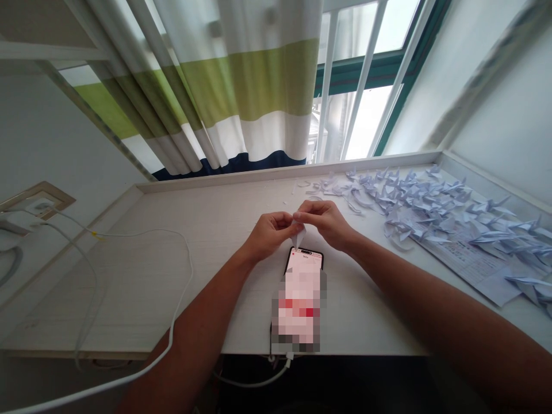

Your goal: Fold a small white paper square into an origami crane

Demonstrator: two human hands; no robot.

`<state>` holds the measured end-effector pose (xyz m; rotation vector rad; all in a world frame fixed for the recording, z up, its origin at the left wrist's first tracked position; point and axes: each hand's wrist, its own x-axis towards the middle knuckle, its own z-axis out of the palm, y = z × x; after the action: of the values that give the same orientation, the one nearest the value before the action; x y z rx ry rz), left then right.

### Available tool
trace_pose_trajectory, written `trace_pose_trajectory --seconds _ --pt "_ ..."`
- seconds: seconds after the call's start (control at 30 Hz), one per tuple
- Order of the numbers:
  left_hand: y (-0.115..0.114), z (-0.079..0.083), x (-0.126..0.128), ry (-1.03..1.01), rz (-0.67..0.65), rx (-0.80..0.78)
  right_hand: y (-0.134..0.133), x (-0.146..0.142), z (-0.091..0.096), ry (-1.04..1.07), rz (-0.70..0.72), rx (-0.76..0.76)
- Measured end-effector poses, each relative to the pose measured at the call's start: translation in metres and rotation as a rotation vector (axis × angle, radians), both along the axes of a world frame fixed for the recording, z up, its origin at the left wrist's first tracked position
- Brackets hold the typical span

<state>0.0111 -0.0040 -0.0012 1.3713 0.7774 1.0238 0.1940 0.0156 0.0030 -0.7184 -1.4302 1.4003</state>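
Paper (299, 237), a small white piece, is held up between both hands at the top end of the phone (302, 290). Left hand (272, 231) has thumb and fingers pinched on it; right hand (323, 221) has fingertips closed at its upper end, right beside the left's. Fold details too small to read.

To do it well: keep one pinch steady, work with the other, line up edges before pressing, go light at the narrow tip since thin paper likely creases wrong or tears easily. Resting the wrists would probably help; laying it on the flat table (362, 302) should give a sharper crease.

Outward: phone lies nearer the person than the hands, screen lit, partly blurred out, plug (289, 360) at its near end. Scraps (305, 184) just beyond the hands. Right of the right hand, a spread of folded paper pieces (425, 198), some on a printed sheet (463, 261). Left of the left hand, a white cable (129, 378) and wall socket (41, 202). Past the table, striped curtain (241, 86) and window bars (363, 80).
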Motion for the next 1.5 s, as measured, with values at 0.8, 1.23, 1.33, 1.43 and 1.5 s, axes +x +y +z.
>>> trace_pose_trajectory --seconds 0.8,1.23,1.33,1.43,1.5 --pt "0.011 -0.009 -0.009 0.029 0.002 -0.148 0.011 0.01 -0.007 -0.26 -0.341 0.131" --pt "0.016 -0.019 -0.007 0.018 0.061 -0.102 0.012 0.009 -0.011 -0.355 -0.29 0.132" --pt "0.016 -0.018 -0.008 0.034 0.08 -0.129 0.014 0.011 -0.014 -0.388 -0.244 0.148" --pt "0.017 -0.018 -0.012 0.073 0.151 -0.135 0.018 0.014 -0.02 -0.394 -0.253 0.147" --pt "0.019 -0.018 -0.015 0.108 0.192 -0.121 0.021 0.016 -0.023 -0.451 -0.259 0.153"
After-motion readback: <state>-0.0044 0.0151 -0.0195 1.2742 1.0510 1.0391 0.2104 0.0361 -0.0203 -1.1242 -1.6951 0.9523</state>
